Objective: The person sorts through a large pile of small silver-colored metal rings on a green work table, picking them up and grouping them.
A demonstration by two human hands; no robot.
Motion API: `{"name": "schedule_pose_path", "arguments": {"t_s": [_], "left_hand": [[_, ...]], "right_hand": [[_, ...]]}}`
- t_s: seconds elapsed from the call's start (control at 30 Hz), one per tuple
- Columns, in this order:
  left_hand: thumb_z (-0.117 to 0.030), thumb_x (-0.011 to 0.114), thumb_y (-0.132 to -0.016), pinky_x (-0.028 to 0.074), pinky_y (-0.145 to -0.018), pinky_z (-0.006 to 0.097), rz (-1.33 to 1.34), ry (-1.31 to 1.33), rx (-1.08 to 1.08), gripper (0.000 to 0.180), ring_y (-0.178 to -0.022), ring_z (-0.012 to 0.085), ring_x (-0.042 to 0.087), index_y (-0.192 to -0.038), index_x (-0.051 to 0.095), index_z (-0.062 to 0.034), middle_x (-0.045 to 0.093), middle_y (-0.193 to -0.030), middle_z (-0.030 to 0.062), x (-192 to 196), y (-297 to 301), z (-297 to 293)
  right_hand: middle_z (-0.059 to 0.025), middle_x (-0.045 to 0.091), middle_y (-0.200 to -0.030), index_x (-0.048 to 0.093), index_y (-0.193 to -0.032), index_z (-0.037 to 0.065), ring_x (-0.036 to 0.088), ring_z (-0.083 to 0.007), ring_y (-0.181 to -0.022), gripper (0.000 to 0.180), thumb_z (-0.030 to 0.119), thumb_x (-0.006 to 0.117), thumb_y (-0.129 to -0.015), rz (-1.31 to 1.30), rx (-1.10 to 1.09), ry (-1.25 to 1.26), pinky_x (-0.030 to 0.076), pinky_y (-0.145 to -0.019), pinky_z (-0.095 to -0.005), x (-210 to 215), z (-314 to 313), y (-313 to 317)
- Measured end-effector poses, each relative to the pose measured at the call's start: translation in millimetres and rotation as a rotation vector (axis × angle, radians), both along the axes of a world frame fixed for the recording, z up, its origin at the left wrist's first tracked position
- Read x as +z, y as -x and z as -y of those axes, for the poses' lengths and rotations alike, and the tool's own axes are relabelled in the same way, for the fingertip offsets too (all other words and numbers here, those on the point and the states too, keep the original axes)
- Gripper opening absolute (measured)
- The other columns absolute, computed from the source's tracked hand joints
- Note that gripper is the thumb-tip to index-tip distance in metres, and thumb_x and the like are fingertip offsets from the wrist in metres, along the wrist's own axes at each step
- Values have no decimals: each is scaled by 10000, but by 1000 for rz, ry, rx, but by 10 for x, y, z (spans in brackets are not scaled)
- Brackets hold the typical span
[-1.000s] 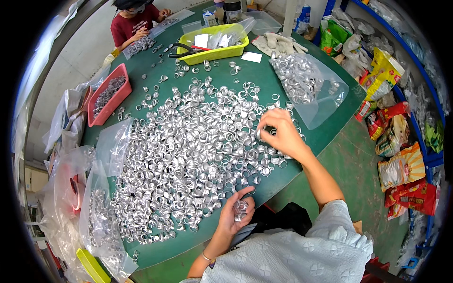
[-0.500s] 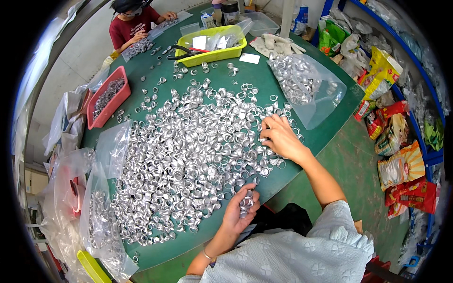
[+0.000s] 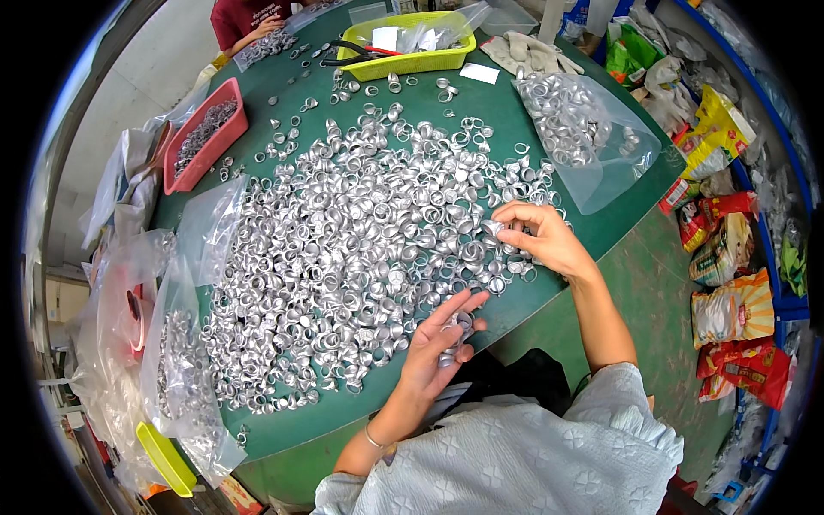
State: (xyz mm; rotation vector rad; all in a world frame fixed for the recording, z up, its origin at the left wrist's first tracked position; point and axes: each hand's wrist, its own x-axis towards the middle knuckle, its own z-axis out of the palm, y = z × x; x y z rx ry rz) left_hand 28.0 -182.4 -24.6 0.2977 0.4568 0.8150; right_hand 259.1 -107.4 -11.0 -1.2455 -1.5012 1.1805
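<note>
- The green tabletop fills most of the view, its near edge running along in front of the person.
- A broad heap of silver metal rings covers the middle of the tabletop, spreading from the left edge almost to the right edge and thinning toward the far edge.
- A clear plastic bag partly filled with the same rings lies at the far right corner; more clear bags with rings hang over the left edge.
- A yellow basket stands at the far edge, with a red tray of small metal parts near the far left corner.
- Another person's hand rests at the far edge by the red tray's side.
- The right hand lies on the right fringe of the heap, its fingers pinched on one ring just above the pile.
- The left hand sits at the near edge, fingers curled around a small stack of rings, with the index finger stretched toward the heap.
</note>
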Motion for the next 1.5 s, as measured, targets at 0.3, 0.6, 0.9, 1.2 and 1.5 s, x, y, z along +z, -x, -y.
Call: {"name": "schedule_pose_path", "arguments": {"t_s": [0.3,0.6,0.9,1.2,1.5], "left_hand": [[43,533,-841,377,-499,170,-322,-350,73,460,-798,95,475,-1283,424,-16,526,-1121,121,18,-57,48],[-73,523,-898,268,-403,160,-364,-142,-181,154,-592,76,432,-1009,608,-7,542,-753,48,-98,-5,164],[-58,516,-899,278,-412,157,-553,-381,-169,166,-605,45,447,-1026,612,-10,577,-806,33,-113,24,174],[-15,546,-860,412,-631,204,-653,-699,-31,121,-690,85,529,-943,631,5,595,-799,43,-182,-34,151],[20,558,-838,424,-588,216,-650,-805,23,152,-670,102,538,-971,627,-1,591,-806,62,-241,-32,182]], "right_hand": [[-112,573,-1012,587,-953,-2,538,-285,-960,204,23,619,-754,696,-58,-398,398,-879,-348,33,39,-37],[-107,483,-1203,576,-1083,77,427,-308,-1142,355,133,667,-744,643,56,-491,331,-958,-407,49,-243,220],[-84,500,-1111,606,-940,93,437,-284,-1089,279,260,679,-728,1001,1,-648,297,-948,-460,-86,-348,97],[-48,512,-881,635,-797,60,462,-220,-924,106,139,663,-731,706,138,-607,328,-804,-378,-42,-310,533],[-65,550,-804,662,-685,82,473,-222,-884,59,130,633,-705,922,200,-602,319,-780,-389,-117,-409,664]]}}
